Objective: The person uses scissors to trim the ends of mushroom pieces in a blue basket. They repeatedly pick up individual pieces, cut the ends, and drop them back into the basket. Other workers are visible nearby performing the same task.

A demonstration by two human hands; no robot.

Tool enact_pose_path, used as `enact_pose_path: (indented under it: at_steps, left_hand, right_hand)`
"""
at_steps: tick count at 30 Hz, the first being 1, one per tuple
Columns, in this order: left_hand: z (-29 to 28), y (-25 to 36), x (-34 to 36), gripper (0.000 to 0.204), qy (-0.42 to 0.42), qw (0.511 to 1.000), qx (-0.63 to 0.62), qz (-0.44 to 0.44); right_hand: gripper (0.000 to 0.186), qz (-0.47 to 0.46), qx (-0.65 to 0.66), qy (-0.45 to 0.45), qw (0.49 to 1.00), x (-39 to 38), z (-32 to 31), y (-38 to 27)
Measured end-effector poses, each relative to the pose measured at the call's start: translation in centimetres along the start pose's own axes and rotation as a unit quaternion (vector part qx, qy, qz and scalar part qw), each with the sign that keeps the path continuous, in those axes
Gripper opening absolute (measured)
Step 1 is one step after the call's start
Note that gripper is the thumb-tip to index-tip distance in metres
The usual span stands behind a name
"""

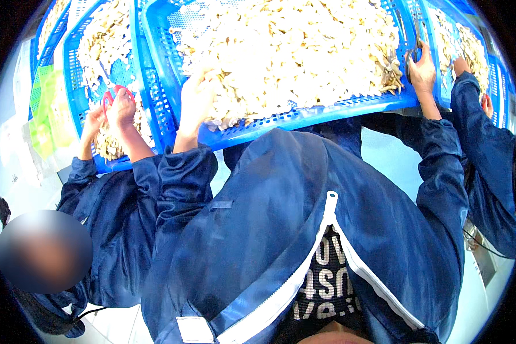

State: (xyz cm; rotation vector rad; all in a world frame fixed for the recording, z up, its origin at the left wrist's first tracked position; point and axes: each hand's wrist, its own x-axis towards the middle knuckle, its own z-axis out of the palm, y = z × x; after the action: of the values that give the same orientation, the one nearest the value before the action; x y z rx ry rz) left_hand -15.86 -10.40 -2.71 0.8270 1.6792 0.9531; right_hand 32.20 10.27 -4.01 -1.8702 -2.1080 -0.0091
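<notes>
In front of me a large blue plastic basket (pixel 304 114) holds a broad heap of pale, cream-coloured pieces (pixel 292 51) that look like cut mushrooms, some with brownish ends. My left hand (pixel 195 97) is at the basket's near left corner, against the pieces. Its fingers look drawn together, but bright light washes them out and hides what they hold. Over the basket's right rim, my right hand (pixel 423 71) is closed round a pair of scissors with dark handles (pixel 410 64). Their blades point away from me.
On my left a co-worker's hand (pixel 120 109) grips red-handled scissors (pixel 108 98) over another blue basket (pixel 74 92) of similar pieces. Close on my right, another person's hand (pixel 461 66) reaches into a basket of pieces (pixel 470 46). A green mesh basket (pixel 46 109) stands at the far left.
</notes>
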Motion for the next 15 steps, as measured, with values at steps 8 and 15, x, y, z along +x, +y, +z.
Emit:
enact_pose_path:
  at_steps: [8,15]
  left_hand:
    - [6.0,-0.4,-1.7,0.033,-0.218,0.909,0.297,0.193]
    - [3.0,0.2,6.9,0.05,-0.043,0.902,0.364,0.231]
  right_hand:
    - [0.056,0.013,-0.006,-0.011,1.0,-0.1,-0.3,0.0]
    - [0.055,-0.028,0.026,0.015,0.999,0.0,0.5,0.7]
